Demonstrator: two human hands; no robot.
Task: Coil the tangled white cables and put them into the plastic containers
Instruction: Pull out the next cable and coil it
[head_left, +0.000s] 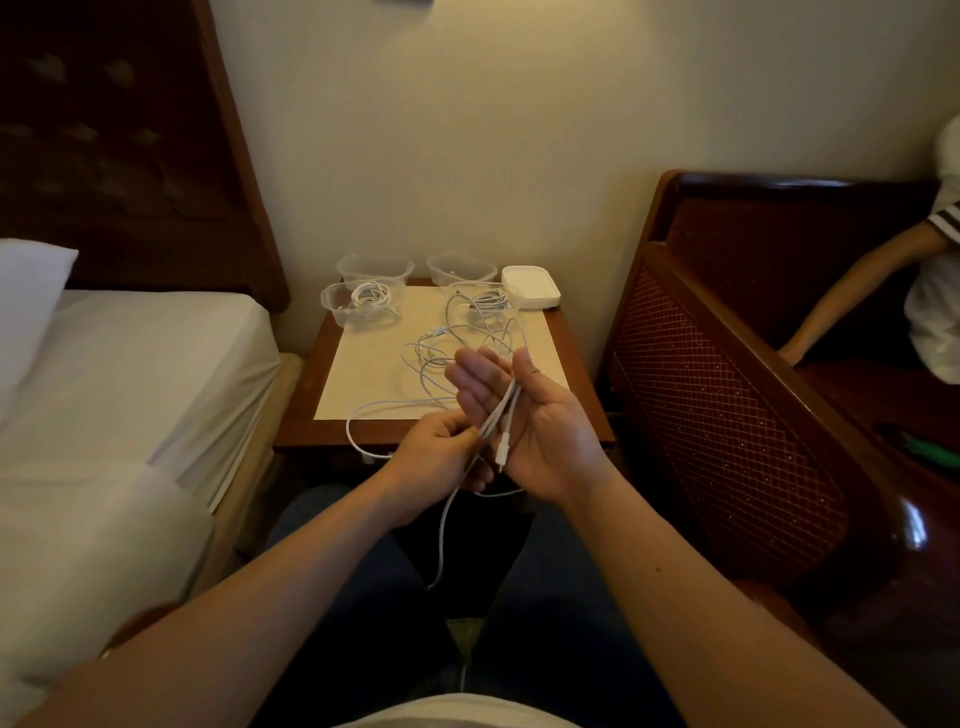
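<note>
Centre frame: right hand (524, 415) spread flat, white cable (501, 415) strands lying lengthwise along my palm. Left hand (441, 447) pinches them at the palm's lower left, so I'd wind from there. Containers (363, 304) upper centre.

Cream wall (467, 130), bed (130, 374), wooden nightstand (301, 415)

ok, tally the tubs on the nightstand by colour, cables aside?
Clear plastic containers: 4 (the front right one is faint)
White box: 1
Total: 5
</note>
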